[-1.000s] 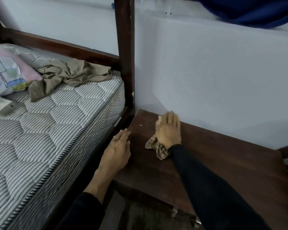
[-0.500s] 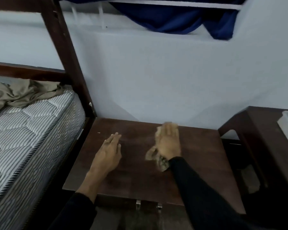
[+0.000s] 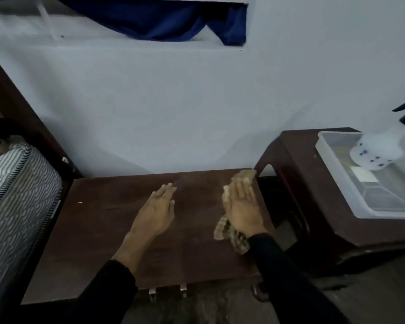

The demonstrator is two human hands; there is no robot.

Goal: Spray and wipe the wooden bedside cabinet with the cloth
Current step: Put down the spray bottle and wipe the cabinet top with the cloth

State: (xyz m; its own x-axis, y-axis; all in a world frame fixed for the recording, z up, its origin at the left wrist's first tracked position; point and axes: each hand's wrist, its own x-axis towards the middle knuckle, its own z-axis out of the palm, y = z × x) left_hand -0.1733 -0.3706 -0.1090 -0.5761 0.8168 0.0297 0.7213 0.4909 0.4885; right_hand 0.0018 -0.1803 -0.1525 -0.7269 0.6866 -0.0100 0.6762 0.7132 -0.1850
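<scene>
Reading from the left, the striped mattress (image 3: 17,188) sits just beside the wooden cabinet (image 3: 98,230), whose dark top fills the middle of the view and meets the pale wall. I judge the task to be in its wiping stage: neither of my hands holds the spray bottle, and the cloth is down on the wood. How much of the top is already clean I cannot tell, since the surface shows no clear wet or dry boundary. The front and sides of the cabinet are mostly hidden, so I count them as possibly left to do. My left hand (image 3: 156,211) lies palm down near the centre of the top, fingers straight and close together, gripping nothing, apparently as a brace. My right hand (image 3: 242,206) lies flat on the cloth (image 3: 228,232), fingers extended toward the wall, pressing it onto the far right corner of the top. One patterned end shows beneath my wrist and another edge beyond my fingertips. Further right, well apart from both hands, a second dark table (image 3: 323,197) carries a clear plastic tray (image 3: 338,181). The white spray bottle (image 3: 379,153) with its black trigger appears to stand in that tray, so any fresh spraying would call for a reach across.
</scene>
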